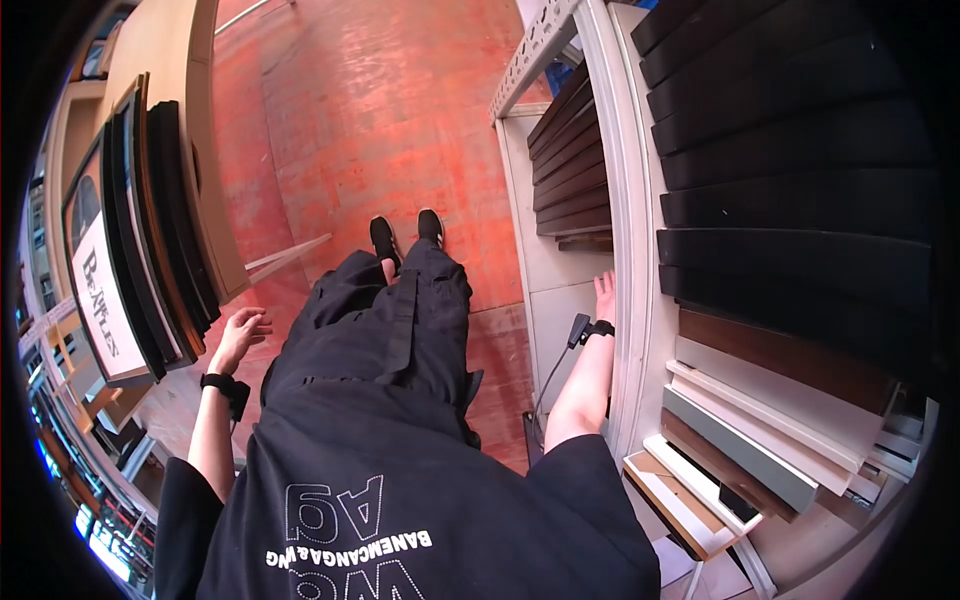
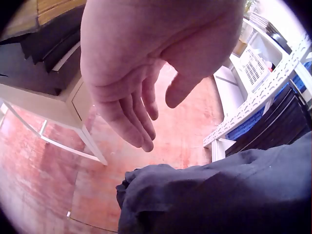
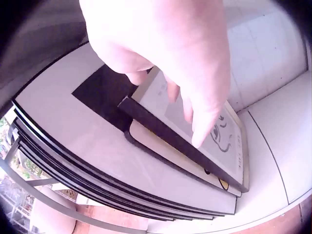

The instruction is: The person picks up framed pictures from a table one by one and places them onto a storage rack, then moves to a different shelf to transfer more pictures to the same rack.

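My left hand hangs loosely curled and holds nothing, beside a row of upright framed pictures; the front one has "Beatles" lettering. In the left wrist view the same hand dangles over the floor. My right hand reaches into the white shelf, partly hidden by its post. The right wrist view has this hand over a small dark-edged framed picture, fingers extended downward in front of its face. That picture leans on a stack of larger black-edged frames.
A white perforated metal shelf post stands close to my right arm. Beyond it are several long black frames and lighter frames. A pale wooden table is on the left, above a reddish floor.
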Available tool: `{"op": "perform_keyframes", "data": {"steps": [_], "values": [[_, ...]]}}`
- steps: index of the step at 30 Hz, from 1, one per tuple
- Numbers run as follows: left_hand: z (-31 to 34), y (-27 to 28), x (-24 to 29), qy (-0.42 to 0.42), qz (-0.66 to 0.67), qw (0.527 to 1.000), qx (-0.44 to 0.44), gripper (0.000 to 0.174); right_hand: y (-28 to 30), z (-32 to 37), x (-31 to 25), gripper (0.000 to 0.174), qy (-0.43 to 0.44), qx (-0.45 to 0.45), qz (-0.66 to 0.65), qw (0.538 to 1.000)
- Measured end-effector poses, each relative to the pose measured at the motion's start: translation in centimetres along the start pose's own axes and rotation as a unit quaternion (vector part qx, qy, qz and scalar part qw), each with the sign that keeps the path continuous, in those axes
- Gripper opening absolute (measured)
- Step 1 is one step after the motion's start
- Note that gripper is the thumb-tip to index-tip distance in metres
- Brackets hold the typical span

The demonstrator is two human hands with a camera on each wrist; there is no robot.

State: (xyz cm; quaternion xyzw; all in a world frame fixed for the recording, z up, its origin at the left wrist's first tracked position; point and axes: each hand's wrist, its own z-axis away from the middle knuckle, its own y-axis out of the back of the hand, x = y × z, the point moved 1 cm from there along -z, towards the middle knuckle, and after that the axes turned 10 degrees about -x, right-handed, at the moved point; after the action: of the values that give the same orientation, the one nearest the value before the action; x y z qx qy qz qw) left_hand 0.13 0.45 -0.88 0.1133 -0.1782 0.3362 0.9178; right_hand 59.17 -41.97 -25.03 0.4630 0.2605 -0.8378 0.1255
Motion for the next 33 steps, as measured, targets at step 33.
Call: {"op": "perform_keyframes", "data": {"steps": [33], "values": [[14.3, 16.6, -12.0, -0.127, 0.458, 0.655, 0.587, 0.068, -28.8, -5.1, -0.6, 0.051, -0.340, -0.141, 0.223, 0.903]]}}
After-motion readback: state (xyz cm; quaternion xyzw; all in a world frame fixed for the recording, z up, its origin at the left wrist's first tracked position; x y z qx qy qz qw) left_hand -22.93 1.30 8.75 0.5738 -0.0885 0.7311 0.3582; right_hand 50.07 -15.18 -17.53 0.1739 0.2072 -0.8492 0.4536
